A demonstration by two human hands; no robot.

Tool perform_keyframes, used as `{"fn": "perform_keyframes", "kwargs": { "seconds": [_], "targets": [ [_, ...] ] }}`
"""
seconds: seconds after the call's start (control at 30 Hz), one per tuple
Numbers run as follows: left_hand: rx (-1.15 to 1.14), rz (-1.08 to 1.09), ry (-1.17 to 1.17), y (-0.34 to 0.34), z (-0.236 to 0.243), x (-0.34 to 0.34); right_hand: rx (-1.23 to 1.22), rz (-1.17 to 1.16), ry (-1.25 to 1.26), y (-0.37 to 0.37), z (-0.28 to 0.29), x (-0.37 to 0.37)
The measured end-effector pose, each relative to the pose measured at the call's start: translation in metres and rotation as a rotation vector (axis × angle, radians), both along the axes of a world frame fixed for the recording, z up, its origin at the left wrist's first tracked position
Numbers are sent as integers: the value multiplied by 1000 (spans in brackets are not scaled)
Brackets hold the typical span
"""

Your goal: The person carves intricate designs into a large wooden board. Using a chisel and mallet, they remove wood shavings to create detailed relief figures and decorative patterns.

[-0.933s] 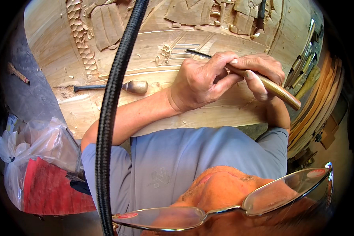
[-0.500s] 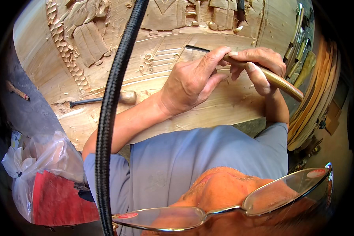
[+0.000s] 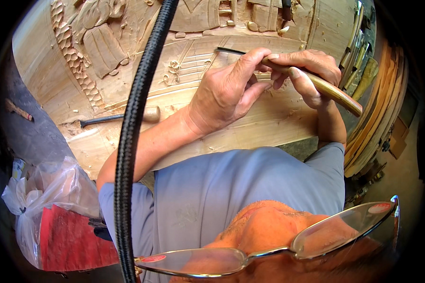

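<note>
My right hand (image 3: 315, 75) is wrapped round the wooden handle of a carving gouge (image 3: 335, 96), the handle's butt sticking out to the right. With thumb and fingers, my left hand (image 3: 227, 90) pinches the gouge's front end near the blade. The dark blade (image 3: 229, 51) points left, its tip at the grooved lines on a carved wooden panel (image 3: 269, 125). Curled shavings (image 3: 173, 68) lie just left of the tip. My left fingers partly hide where the blade meets the handle.
A second chisel (image 3: 104, 120) with a round wooden handle lies on the panel at left. More tools (image 3: 361, 59) stand along the right side, beside stacked curved boards (image 3: 380, 113). A black braided cable (image 3: 132, 118) crosses the view. A plastic bag (image 3: 56, 184) and red cloth (image 3: 73, 240) sit lower left.
The panel sits slightly further left and up in view. Both hands and the gouge have shifted a little left and away with it. Their grip stays the same.
</note>
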State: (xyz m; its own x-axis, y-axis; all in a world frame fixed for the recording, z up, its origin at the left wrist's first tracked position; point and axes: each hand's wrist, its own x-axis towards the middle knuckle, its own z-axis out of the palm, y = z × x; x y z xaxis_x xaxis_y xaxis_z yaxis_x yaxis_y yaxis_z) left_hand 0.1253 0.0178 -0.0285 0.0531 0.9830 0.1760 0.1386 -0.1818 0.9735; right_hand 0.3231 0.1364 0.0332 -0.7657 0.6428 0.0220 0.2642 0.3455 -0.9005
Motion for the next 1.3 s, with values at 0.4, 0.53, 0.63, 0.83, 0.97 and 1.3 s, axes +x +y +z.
{"fn": "perform_keyframes", "kwargs": {
  "seconds": [0.4,0.53,0.63,0.83,0.97,1.3],
  "targets": [
    [-17,-3,-19,-2,-1,-1,-11,9,-13,-2,2,-1],
    [-30,-8,-28,-2,1,-1,7,16,-23,-2,5,-4],
    [-11,9,-31,-2,0,1,9,14,-47,-1,11,-8],
    [63,63,-4,5,3,-2,10,15,-57,0,14,-13],
    [46,98,-42,6,0,3,11,7,-49,-1,9,-9],
    [17,107,-49,6,-2,4,-78,-17,-33,1,2,-6]
  ]
}}
